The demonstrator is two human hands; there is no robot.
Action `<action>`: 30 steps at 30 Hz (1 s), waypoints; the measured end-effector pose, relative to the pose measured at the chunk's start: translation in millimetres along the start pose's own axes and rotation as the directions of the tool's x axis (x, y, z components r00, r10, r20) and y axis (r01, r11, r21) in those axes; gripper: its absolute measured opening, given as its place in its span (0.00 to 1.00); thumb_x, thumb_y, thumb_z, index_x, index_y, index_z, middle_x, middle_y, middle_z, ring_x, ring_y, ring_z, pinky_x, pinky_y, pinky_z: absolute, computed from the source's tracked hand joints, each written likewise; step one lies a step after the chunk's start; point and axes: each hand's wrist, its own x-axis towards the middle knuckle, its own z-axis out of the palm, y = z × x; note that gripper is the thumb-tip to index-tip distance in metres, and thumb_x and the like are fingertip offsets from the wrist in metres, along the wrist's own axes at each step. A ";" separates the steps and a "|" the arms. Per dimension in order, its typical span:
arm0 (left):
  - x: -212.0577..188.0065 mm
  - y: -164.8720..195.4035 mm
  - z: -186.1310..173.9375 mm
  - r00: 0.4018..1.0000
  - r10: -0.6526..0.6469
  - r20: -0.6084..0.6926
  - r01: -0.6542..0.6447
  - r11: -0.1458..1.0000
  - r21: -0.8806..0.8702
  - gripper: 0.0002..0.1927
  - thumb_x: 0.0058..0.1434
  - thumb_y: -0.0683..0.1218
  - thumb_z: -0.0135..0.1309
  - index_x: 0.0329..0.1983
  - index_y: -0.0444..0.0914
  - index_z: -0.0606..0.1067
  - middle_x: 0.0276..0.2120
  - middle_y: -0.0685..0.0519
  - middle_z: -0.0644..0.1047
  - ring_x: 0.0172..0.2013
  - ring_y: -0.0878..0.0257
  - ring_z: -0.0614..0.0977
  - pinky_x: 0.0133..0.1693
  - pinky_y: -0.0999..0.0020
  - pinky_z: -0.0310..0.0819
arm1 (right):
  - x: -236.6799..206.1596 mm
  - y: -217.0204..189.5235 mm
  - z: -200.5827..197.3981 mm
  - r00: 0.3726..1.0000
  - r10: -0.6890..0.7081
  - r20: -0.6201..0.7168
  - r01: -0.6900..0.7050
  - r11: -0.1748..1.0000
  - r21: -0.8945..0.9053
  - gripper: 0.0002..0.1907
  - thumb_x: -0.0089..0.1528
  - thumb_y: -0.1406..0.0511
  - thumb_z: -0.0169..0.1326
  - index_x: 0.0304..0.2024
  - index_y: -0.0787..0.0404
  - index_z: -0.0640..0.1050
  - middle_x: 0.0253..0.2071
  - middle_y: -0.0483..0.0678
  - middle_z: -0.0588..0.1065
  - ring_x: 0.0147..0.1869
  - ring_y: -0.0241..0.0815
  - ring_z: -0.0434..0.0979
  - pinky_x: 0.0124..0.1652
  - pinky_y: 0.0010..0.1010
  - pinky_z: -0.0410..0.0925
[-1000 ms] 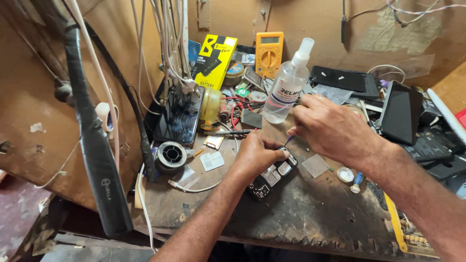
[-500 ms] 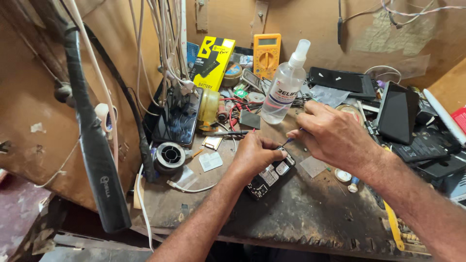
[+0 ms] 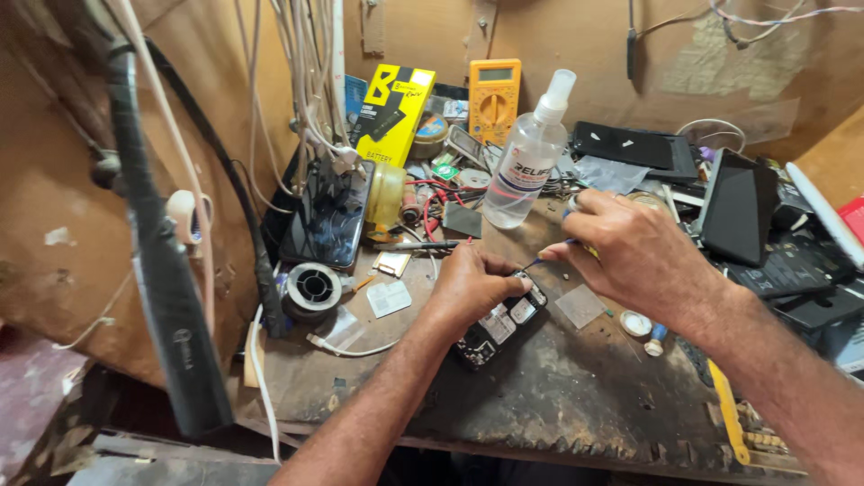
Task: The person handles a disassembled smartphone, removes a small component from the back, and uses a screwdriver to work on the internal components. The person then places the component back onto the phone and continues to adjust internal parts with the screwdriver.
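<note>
Opened dark mobile phone with exposed circuit board (image 3: 498, 326) on worn wooden workbench (image 3: 576, 396), centre of frame.

Left hand (image 3: 474, 282) curled over phone's upper end, fingertips pressing it down; right hand (image 3: 635, 255) pinched around thin blue-tipped tool (image 3: 536, 262), tip at phone's top edge. Behind, upper centre: clear plastic spray bottle (image 3: 527, 160), orange multimeter (image 3: 494, 99). Left of phone: solder wire spool (image 3: 311, 289), cracked black smartphone (image 3: 327, 216).

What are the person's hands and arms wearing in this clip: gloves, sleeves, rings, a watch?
Both the left hand and the right hand are bare, with no gloves. Both forearms are uncovered as far as the frame shows, no sleeves in view. No watch or wristband shows on either wrist; no ring is clearly visible.
</note>
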 end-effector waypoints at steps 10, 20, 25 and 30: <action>-0.1 -2.6 -1.6 0.998 0.059 -0.003 -0.059 0.997 0.048 0.14 0.48 0.45 0.68 0.37 0.34 0.86 0.26 0.52 0.84 0.25 0.70 0.81 0.30 0.71 0.77 | 2.2 -3.5 5.3 0.996 -0.054 -0.076 0.058 0.997 0.047 0.12 0.57 0.61 0.62 0.28 0.61 0.75 0.32 0.51 0.70 0.37 0.52 0.76 0.32 0.44 0.69; -0.7 -4.4 -0.1 0.997 0.080 -0.003 -0.080 0.996 0.041 0.13 0.49 0.45 0.68 0.36 0.34 0.86 0.26 0.52 0.85 0.25 0.70 0.80 0.30 0.70 0.76 | -0.7 -1.5 8.1 0.995 -0.072 -0.067 0.083 0.980 0.180 0.10 0.53 0.65 0.62 0.36 0.63 0.80 0.32 0.52 0.71 0.35 0.54 0.76 0.34 0.43 0.69; -3.4 -0.2 0.7 0.998 0.063 -0.019 -0.062 0.997 0.043 0.13 0.49 0.45 0.68 0.36 0.34 0.86 0.26 0.51 0.85 0.24 0.70 0.81 0.29 0.70 0.76 | 7.7 -4.2 6.5 0.998 0.054 -0.031 -0.046 0.975 0.217 0.06 0.54 0.66 0.64 0.30 0.62 0.82 0.27 0.52 0.74 0.34 0.53 0.77 0.34 0.43 0.68; -5.4 2.6 -0.8 0.998 0.053 -0.024 -0.051 0.997 0.062 0.13 0.48 0.45 0.68 0.37 0.35 0.86 0.25 0.51 0.85 0.24 0.70 0.82 0.30 0.70 0.77 | 13.5 -15.1 2.6 0.905 0.390 0.169 -0.418 0.890 0.181 0.08 0.57 0.62 0.65 0.35 0.59 0.84 0.27 0.55 0.78 0.32 0.52 0.80 0.36 0.40 0.69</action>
